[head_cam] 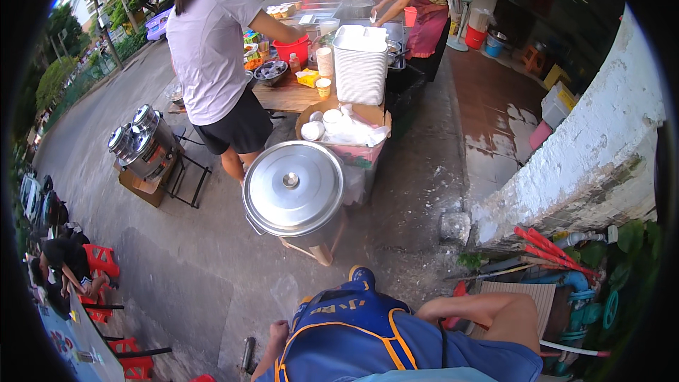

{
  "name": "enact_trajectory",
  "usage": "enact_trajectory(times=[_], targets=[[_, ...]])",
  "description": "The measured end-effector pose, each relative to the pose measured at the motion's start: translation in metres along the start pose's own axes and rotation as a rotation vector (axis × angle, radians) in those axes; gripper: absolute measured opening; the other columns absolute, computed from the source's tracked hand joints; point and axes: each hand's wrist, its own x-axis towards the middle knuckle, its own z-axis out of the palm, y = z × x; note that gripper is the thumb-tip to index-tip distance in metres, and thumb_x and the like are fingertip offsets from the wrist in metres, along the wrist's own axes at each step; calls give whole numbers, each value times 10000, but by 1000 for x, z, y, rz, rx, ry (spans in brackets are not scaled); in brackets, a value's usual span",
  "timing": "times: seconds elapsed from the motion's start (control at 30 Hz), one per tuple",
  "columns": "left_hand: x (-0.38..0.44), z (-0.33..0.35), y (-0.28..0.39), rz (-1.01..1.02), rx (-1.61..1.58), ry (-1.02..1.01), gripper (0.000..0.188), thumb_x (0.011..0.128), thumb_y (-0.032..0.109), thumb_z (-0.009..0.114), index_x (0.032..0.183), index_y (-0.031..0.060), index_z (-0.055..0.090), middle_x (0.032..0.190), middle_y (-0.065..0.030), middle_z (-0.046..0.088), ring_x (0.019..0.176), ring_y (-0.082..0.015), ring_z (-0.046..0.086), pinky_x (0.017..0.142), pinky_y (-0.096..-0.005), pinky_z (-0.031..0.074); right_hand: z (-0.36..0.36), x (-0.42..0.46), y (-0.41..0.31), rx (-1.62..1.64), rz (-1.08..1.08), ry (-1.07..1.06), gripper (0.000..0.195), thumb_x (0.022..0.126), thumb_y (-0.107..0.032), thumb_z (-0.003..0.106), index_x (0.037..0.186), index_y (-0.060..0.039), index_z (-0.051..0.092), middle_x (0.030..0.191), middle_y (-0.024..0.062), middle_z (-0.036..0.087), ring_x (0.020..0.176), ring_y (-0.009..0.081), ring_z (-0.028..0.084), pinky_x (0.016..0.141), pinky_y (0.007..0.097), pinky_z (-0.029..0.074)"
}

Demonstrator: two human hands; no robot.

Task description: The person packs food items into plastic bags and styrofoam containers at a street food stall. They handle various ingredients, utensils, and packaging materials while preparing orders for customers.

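My left hand (279, 331) hangs by the side of my blue apron (329, 323) with its fingers curled; whether anything is inside them cannot be made out. My right arm is bent, and my right hand (426, 310) rests at the apron's edge near my hip, its fingers mostly hidden. Ahead of my feet stands a large metal pot (313, 228) on a low wooden support, covered by a round steel lid (294, 188) with a centre knob. Neither hand touches the pot. Behind it, an open cardboard box (382, 119) holds white bowls and plastic bags.
A wooden table (284, 101) carries stacked white foam boxes (360, 71), paper cups (324, 62) and a red bucket (293, 50). Two people work there. Left stands a steel multi-pot warmer (146, 140). To my right are a whitewashed wall (578, 154) and blue-green pipes (578, 305).
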Motion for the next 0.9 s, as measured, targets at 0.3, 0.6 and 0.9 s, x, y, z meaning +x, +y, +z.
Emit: enact_trajectory(times=[0.3,0.6,0.9], targets=[[-47,6,33,51,136,124,292,810,78,610,1043,1,768,858,-147,747,764,-213,707,702,-352,565,0,-11,-5,-4,42,-52,535,842,-515,590,1011,-21,704,787,190,699,691,295,689,635,429,526],[-43,6,26,10,89,129,287,802,64,613,1034,4,772,858,-134,744,774,-201,703,720,-360,559,-5,6,7,25,109,-162,725,963,-495,576,1531,-97,366,1513,135,481,1235,336,556,1001,497,476],[-66,3,53,-20,118,115,279,796,55,622,1023,-11,769,833,-133,740,743,-203,691,696,-358,555,3,-4,9,37,28,21,604,832,-482,624,1246,-43,601,840,156,674,624,257,625,540,395,485]])
